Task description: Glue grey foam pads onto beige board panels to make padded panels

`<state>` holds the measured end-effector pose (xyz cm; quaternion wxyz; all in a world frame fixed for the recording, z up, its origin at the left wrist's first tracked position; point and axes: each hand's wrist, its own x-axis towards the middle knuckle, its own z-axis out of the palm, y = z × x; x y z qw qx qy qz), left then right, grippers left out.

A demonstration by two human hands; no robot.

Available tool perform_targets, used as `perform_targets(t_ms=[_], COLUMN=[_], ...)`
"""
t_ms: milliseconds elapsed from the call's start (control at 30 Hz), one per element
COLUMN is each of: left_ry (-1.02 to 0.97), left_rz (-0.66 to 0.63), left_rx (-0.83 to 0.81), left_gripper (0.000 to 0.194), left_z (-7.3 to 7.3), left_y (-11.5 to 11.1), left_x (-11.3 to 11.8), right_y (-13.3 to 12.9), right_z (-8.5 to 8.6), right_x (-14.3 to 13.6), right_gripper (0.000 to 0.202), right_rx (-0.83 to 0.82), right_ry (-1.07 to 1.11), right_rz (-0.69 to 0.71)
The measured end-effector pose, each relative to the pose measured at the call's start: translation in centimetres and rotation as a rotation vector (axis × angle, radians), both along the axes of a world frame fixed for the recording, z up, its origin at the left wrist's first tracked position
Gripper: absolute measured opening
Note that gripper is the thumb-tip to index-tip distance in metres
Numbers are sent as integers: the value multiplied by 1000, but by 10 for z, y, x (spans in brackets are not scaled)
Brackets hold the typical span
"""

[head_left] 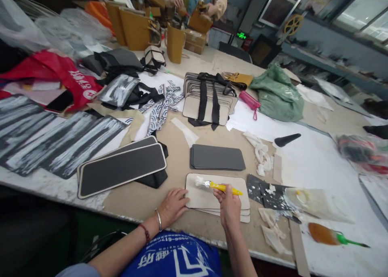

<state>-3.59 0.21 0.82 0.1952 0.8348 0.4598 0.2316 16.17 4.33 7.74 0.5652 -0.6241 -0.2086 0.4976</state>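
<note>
Wrapped in the fingers of my right hand [228, 204] is a yellow-handled paintbrush [222, 187], its white bristles pointing left over the top board. That beige board [197, 198] with rounded corners lies on a small stack near the table's front edge. My left hand [173, 206] rests at the stack's left edge, fingers stretched out and touching it. Just behind sits a stack of dark grey rounded panels [217, 157]. To the left, long black panels with pale rims [121, 170] overlap each other.
Black sheets smeared with white [85, 141] cover the left side. Beige boards tied with black strips [190, 107] stand farther back. On the right are a glue-spotted black sheet [274, 198] and an amber bottle with a green nozzle [323, 233]. Across the table, a person [197, 2] handles a brown bag.
</note>
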Motion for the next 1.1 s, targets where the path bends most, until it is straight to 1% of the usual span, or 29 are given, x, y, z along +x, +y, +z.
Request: perform_targets(t_ms=[100, 200, 300, 433, 533, 600, 733, 867, 967, 1100], left_ry=[-42, -73, -99, -105, -62, -26, -3, -5, -3, 7], left_rz=[63, 158, 193, 206, 203, 195, 178, 185, 175, 150], left_rx=[-7, 38, 111, 158, 155, 115, 40, 48, 78, 94], left_gripper=[21, 21, 21, 24, 27, 27, 21, 21, 21, 22], left_z=[3, 2, 3, 7, 11, 12, 12, 8, 5, 2], left_y=[3, 15, 39, 79, 102, 112, 120, 119, 119, 121], left_x=[3, 11, 22, 35, 41, 44, 45, 43, 40, 37], right_y=[19, 45, 73, 105, 122, 130, 140, 145, 148, 152], right_z=[5, 11, 13, 7, 0, -5, -16, -26, -30, -28], right_x=[9, 18, 18, 6, -4, -9, -18, -19, -7, 26], right_gripper=[44, 43, 43, 44, 45, 45, 46, 47, 48, 48], right_rx=[13, 41, 87, 143, 134, 108, 88, 53, 43, 66], right_ry=[12, 40, 35, -45, -69, -53, -58, -84, -138, -284], right_rz=[-6, -39, -40, -1, 41, 65, 77, 114, 101, 23])
